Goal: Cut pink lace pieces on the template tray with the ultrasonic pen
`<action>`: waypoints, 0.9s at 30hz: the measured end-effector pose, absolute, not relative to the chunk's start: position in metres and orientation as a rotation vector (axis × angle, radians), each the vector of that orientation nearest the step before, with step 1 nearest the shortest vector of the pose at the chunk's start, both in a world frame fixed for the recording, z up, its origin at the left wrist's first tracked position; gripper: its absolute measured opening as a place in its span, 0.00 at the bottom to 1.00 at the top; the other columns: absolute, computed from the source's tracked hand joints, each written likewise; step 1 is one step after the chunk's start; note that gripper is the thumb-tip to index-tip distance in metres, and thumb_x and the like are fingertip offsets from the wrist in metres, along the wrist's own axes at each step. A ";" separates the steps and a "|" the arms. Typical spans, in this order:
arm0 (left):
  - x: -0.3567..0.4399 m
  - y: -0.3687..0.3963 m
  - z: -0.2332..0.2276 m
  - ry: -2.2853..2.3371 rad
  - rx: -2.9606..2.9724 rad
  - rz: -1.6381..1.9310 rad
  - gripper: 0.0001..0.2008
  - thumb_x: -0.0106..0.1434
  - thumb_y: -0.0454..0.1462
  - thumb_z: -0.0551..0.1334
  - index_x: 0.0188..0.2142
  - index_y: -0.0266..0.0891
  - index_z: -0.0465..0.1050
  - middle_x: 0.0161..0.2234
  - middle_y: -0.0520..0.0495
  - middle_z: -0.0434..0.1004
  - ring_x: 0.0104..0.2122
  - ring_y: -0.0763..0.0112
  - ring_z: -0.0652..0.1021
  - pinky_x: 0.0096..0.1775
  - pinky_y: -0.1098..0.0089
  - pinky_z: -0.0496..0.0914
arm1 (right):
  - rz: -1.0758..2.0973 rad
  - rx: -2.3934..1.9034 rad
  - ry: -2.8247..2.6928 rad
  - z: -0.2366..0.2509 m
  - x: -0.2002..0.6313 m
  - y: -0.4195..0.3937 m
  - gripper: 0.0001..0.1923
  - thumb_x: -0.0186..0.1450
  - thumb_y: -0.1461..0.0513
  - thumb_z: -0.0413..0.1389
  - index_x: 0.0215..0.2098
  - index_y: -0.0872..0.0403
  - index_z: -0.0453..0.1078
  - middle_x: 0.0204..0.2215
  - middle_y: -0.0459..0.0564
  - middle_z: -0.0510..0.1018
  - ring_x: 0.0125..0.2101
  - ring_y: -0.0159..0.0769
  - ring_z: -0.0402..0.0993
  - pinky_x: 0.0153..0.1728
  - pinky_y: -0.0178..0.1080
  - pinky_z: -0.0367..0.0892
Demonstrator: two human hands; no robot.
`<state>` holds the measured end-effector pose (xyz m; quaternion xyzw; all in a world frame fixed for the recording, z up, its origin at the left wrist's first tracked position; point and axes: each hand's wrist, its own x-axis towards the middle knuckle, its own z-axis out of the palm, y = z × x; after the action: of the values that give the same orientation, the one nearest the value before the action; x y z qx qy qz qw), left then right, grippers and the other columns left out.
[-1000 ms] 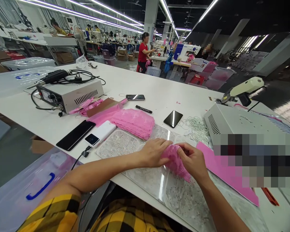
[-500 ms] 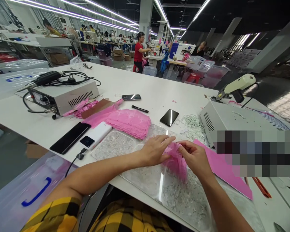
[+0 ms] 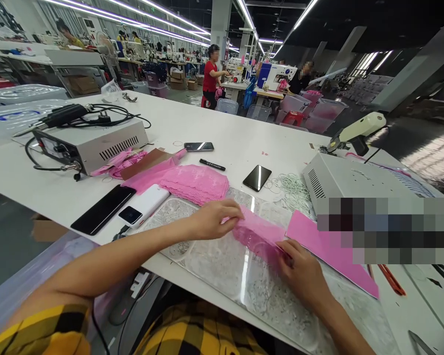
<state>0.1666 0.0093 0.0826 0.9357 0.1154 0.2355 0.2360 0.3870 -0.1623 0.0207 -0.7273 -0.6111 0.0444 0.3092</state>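
Observation:
A piece of pink lace fabric (image 3: 259,231) is stretched between my two hands, just over a clear sheet with a mottled grey look (image 3: 222,268). My left hand (image 3: 216,219) pinches its left end between thumb and fingers. At the lower right end, my right hand (image 3: 299,264) is closed on the fabric, fingers curled. Behind my left hand lies a stack of pink lace pieces (image 3: 198,182). A flat pink sheet (image 3: 331,251) rests to the right, beyond my right hand.
Phones (image 3: 257,177), a black marker (image 3: 212,164), a white power bank (image 3: 148,204) and tangled pale cord (image 3: 293,193) lie around. Box-shaped machines stand at left (image 3: 96,143) and right (image 3: 348,180). Red-handled tool (image 3: 392,280) lies at right. A person in red (image 3: 210,76) sits at a distant machine.
My hands have moved apart, the left going left and the right lower. The bunched pink lace fabric is now spread out between them. The view has shifted slightly.

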 end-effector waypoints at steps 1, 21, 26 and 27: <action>0.154 0.012 0.080 0.276 2.573 0.606 0.11 0.65 0.30 0.55 0.40 0.38 0.78 0.43 0.45 0.79 0.41 0.71 0.79 0.43 0.73 0.72 | 0.045 -1.905 -1.656 0.016 0.391 -0.170 0.12 0.62 0.61 0.49 0.35 0.51 0.75 0.32 0.50 0.79 0.25 0.34 0.73 0.26 0.36 0.67; 0.103 -0.013 0.052 0.125 2.811 0.274 0.10 0.68 0.31 0.52 0.35 0.38 0.71 0.42 0.43 0.76 0.40 0.66 0.75 0.47 0.65 0.68 | -0.384 -1.624 -1.921 0.014 0.377 -0.225 0.12 0.67 0.66 0.52 0.44 0.50 0.73 0.34 0.49 0.78 0.33 0.32 0.77 0.33 0.33 0.75; 0.092 -0.003 0.069 0.087 2.796 0.217 0.07 0.59 0.28 0.56 0.30 0.38 0.71 0.42 0.42 0.76 0.39 0.64 0.76 0.49 0.60 0.68 | -0.223 -1.506 -2.008 0.018 0.357 -0.227 0.13 0.65 0.69 0.51 0.41 0.51 0.74 0.33 0.50 0.79 0.32 0.32 0.78 0.34 0.33 0.76; 0.093 -0.005 0.067 0.072 2.798 0.229 0.07 0.60 0.29 0.57 0.33 0.38 0.73 0.44 0.41 0.77 0.41 0.63 0.76 0.51 0.59 0.68 | -0.178 -1.491 -2.019 0.020 0.354 -0.227 0.13 0.65 0.69 0.51 0.41 0.51 0.74 0.33 0.50 0.79 0.32 0.33 0.78 0.34 0.33 0.76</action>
<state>0.0934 -0.0051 0.0673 0.9826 0.0251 0.0804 0.1657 0.3541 -0.2273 0.0196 -0.5637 -0.7635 -0.0675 0.3078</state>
